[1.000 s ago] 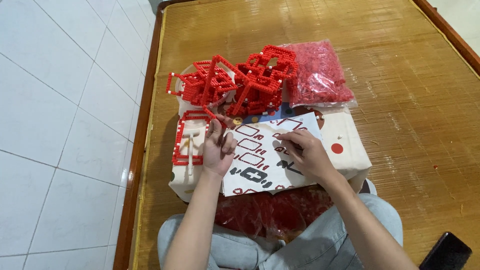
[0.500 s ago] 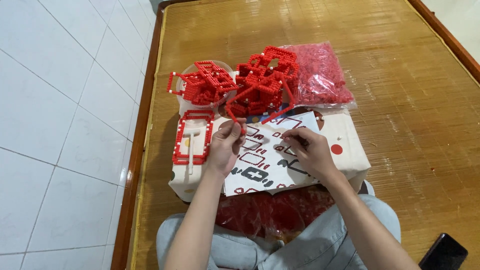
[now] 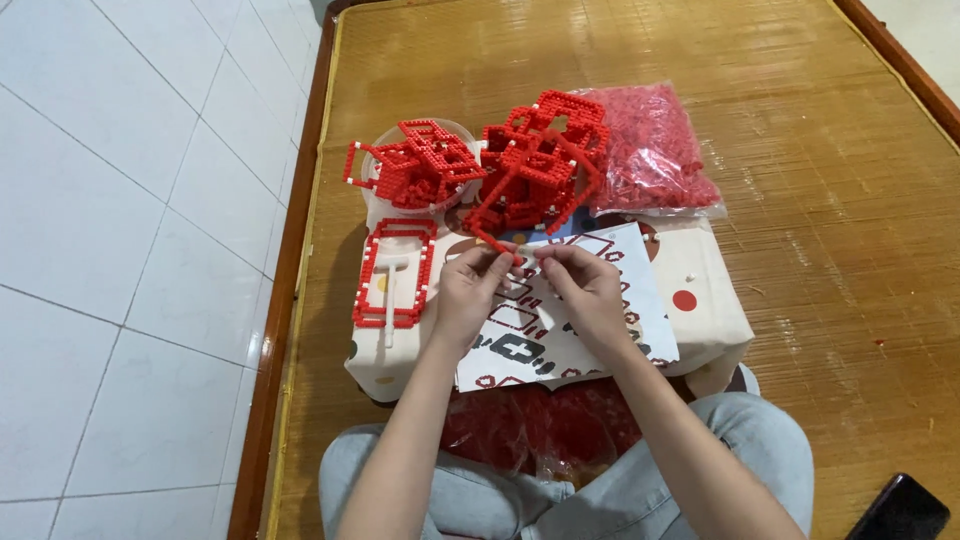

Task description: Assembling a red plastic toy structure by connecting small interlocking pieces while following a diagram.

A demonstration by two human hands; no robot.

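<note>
While hands pinch beads, clear bead bag [image 3: 655, 160] upper right

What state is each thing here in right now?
Left hand: pinching a thin red bead strip.
Right hand: fingertips at the same spot.
Bag of red beads: full, lying flat.
Bead frame: flat on the box.
Instruction sheet: spread out.
Phone: screen dark.

clear bag of red beads [image 3: 655, 150] top right | white red-patterned instruction sheet [image 3: 590, 330] centre
</note>
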